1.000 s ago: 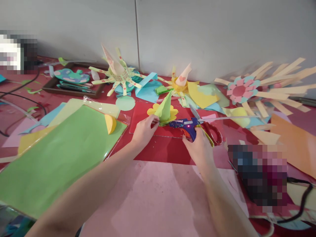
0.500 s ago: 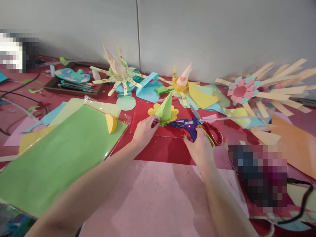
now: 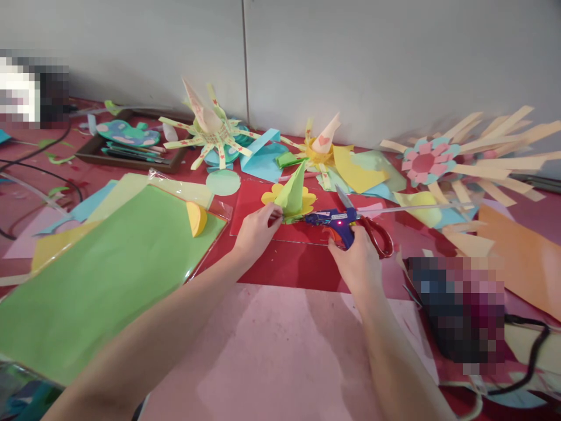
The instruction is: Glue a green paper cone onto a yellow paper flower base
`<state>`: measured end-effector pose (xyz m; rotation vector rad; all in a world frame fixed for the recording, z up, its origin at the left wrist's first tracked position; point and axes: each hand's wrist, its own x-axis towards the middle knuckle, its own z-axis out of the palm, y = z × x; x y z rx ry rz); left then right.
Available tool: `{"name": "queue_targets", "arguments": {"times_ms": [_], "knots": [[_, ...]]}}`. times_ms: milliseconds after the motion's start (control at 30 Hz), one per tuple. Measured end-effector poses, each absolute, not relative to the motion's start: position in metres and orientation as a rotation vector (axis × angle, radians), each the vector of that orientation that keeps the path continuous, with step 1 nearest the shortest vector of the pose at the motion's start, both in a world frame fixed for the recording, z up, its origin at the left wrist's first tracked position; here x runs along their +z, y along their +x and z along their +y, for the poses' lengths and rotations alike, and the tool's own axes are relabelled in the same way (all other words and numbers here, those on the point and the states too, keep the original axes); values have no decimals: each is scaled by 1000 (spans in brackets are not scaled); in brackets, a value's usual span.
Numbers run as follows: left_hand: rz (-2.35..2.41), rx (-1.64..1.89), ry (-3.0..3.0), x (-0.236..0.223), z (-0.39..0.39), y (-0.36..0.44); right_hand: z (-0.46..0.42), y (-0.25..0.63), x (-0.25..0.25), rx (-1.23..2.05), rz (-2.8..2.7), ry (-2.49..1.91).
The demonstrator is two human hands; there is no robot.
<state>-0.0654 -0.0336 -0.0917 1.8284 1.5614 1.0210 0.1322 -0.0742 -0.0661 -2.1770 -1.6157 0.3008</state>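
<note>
In the head view a light green paper cone (image 3: 293, 196) stands upright in front of a yellow scalloped paper flower (image 3: 309, 203), over a red sheet (image 3: 245, 202). My left hand (image 3: 258, 233) is pinched at the cone's lower left edge; its fingertips partly hide what they grip. A blue glue gun (image 3: 336, 217) with a lit red light is in my right hand (image 3: 359, 257), fingers wrapped around its handle. Its nozzle points left, close to the cone's base; whether it touches is unclear. Red-handled scissors (image 3: 380, 237) lie just behind the gun, partly hidden by it.
A green paper pack (image 3: 118, 269) in clear plastic lies left, with a folded yellow piece (image 3: 197, 219) on it. Behind stand a brown tray (image 3: 127, 162), a starred paper hat (image 3: 215, 137) and a smaller cone hat (image 3: 326, 137). A paper-strip flower (image 3: 424, 162) is far right.
The glue gun and my right hand have shifted slightly to the right, its nozzle drawing back from the cone's base. My left hand stays at the cone.
</note>
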Motion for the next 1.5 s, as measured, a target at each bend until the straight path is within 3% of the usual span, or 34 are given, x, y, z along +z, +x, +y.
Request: {"name": "queue_targets", "arguments": {"times_ms": [1267,1500], "knots": [[1546,1013,1850,-93,-33,-66,-67,141,-69,296,-1538,-2263],[1570,952,1935,-93,-33,-67,-63,152,-60,427,-1435,-2322]]}}
